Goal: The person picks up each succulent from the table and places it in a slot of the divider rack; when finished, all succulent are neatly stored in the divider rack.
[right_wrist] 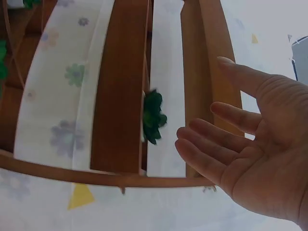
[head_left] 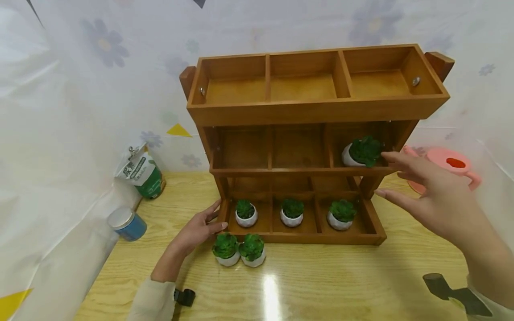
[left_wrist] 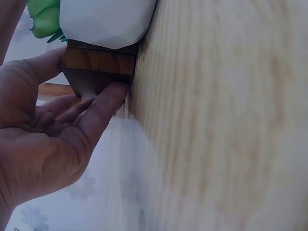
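Observation:
A three-tier wooden shelf (head_left: 317,111) stands on the table, each tier split into compartments. My left hand (head_left: 199,229) grips its bottom left corner, thumb at the front and fingers along the side; the left wrist view shows the shelf's end (left_wrist: 98,62) between them. Beside the right end of the middle tier, my right hand (head_left: 437,196) is held with fingers extended and nothing in it. Closest to its fingertips is a potted succulent (head_left: 363,151) in the middle tier's right compartment, a green rosette in a white faceted pot. In the right wrist view the succulent's leaves (right_wrist: 154,117) show past the tier's edge.
Three potted succulents (head_left: 292,212) sit in the bottom tier, one per compartment. Two more (head_left: 252,250) stand on the table before its left end. A pink watering can (head_left: 449,162) is behind my right hand. A green-and-white bag (head_left: 142,171) and a blue jar (head_left: 127,224) stand left.

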Demonstrator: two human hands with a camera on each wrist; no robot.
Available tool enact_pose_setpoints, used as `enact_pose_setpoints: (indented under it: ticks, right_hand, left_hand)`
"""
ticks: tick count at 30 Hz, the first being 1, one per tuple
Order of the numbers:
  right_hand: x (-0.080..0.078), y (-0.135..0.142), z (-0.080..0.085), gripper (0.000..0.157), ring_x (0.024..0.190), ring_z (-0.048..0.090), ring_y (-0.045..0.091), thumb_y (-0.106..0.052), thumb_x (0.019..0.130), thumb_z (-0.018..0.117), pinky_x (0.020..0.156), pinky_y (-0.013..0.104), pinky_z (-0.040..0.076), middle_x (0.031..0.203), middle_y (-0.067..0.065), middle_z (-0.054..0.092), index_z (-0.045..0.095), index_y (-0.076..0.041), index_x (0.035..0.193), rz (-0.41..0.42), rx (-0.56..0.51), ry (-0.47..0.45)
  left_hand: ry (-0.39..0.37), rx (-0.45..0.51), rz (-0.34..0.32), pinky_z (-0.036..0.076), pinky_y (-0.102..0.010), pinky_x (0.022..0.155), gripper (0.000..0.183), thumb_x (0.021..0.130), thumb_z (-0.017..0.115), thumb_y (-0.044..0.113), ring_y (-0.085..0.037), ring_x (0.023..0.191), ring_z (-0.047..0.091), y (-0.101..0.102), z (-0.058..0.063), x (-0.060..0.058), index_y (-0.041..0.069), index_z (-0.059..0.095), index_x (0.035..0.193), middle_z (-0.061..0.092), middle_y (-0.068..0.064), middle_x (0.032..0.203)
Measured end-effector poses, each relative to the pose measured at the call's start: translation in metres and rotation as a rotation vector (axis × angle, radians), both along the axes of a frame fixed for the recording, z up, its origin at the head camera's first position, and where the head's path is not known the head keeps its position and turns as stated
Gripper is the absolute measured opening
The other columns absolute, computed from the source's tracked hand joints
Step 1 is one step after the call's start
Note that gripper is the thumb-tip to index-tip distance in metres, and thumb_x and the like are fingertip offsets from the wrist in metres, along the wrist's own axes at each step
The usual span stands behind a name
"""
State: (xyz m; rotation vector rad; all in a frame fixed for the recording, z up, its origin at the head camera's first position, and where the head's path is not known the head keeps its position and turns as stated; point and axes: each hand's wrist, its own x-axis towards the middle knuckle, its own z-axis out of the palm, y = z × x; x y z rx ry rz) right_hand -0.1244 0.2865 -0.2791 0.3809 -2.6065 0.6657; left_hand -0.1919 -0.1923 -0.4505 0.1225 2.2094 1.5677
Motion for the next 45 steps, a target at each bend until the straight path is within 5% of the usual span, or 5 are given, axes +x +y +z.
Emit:
enact_pose_setpoints:
  ticks: [3, 6, 10, 29, 45]
  right_hand:
    - [0.002, -0.013, -0.009, 0.074, 0.107, 0.069, 0.032, -0.024, 0.077, 0.090, 0.081, -0.004, 0.038, 0.134, 0.008, 0.068, 0.059, -0.022, 0.144, 0.060, 0.022, -0.014]
    - [0.002, -0.028, -0.019, 0.072, 0.107, 0.071, 0.031, -0.026, 0.079, 0.089, 0.082, 0.020, 0.057, 0.135, 0.007, 0.067, 0.058, -0.020, 0.144, 0.152, 0.036, -0.059]
    - [0.000, -0.048, -0.036, 0.068, 0.106, 0.073, 0.025, -0.028, 0.082, 0.086, 0.083, 0.048, 0.059, 0.134, 0.005, 0.067, 0.058, -0.019, 0.143, 0.261, 0.045, -0.087]
    - [0.000, -0.101, -0.117, 0.057, 0.118, 0.068, 0.023, -0.034, 0.094, 0.072, 0.095, 0.037, 0.058, 0.138, -0.001, 0.065, 0.053, -0.023, 0.147, 0.509, -0.266, -0.455]
    - [0.001, -0.133, -0.148, 0.057, 0.117, 0.068, 0.027, -0.039, 0.098, 0.067, 0.097, 0.032, 0.056, 0.138, 0.012, 0.065, 0.055, -0.012, 0.147, 0.603, -0.314, -0.636]
  left_hand:
    - [0.001, 0.004, -0.005, 0.056, -0.046, 0.099, 0.078, 0.102, 0.062, 0.021, -0.036, 0.130, 0.060, -0.001, 0.000, 0.000, 0.032, 0.015, 0.164, 0.025, -0.018, 0.167]
    - [0.000, 0.008, -0.009, 0.056, -0.046, 0.099, 0.078, 0.103, 0.062, 0.021, -0.036, 0.130, 0.060, -0.001, 0.000, 0.000, 0.032, 0.014, 0.164, 0.025, -0.018, 0.167]
    - [-0.001, 0.003, -0.006, 0.056, -0.046, 0.097, 0.078, 0.103, 0.062, 0.022, -0.035, 0.129, 0.061, -0.001, 0.000, 0.000, 0.034, 0.015, 0.164, 0.024, -0.018, 0.167]
    - [0.006, 0.013, -0.019, 0.057, -0.041, 0.094, 0.078, 0.103, 0.060, 0.020, -0.034, 0.129, 0.061, -0.001, 0.000, 0.000, 0.030, 0.012, 0.164, 0.023, -0.018, 0.168]
    - [0.002, -0.002, -0.028, 0.053, -0.049, 0.103, 0.079, 0.103, 0.061, 0.019, -0.039, 0.137, 0.052, -0.001, 0.002, 0.000, 0.030, 0.012, 0.164, 0.023, -0.018, 0.168]
